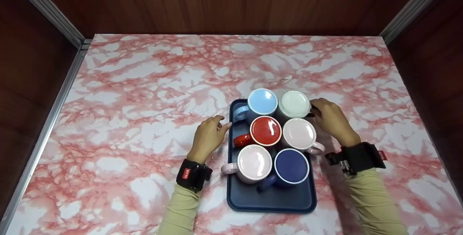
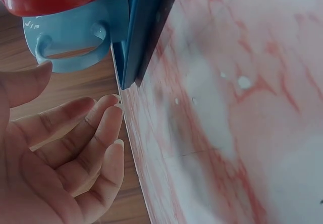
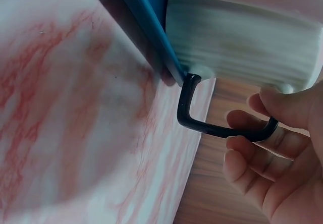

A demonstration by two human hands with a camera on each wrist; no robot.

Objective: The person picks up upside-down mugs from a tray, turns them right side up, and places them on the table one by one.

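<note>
My right hand [image 1: 332, 120] is at the far right corner of the dark blue tray [image 1: 253, 200]. Its fingers curl round the black handle [image 3: 212, 129] of a pale greenish-white mug [image 1: 295, 104], which stands at the back right of the group. Relaxed and holding nothing, my left hand [image 1: 209, 136] lies just off the tray's left edge, thumb near the rim. Closest to it are a red mug [image 1: 266, 130] and a light blue mug [image 1: 262, 101], whose handle [image 2: 81, 60] shows near the thumb in the left wrist view.
Also on the tray are a pale pink mug [image 1: 299, 133] at the right, another pink mug [image 1: 254, 163] front left, and a dark blue mug [image 1: 291, 166] front right. A red-and-white marbled table [image 1: 137, 126] lies beneath, with brown wood panels [image 1: 231, 3] at back and sides.
</note>
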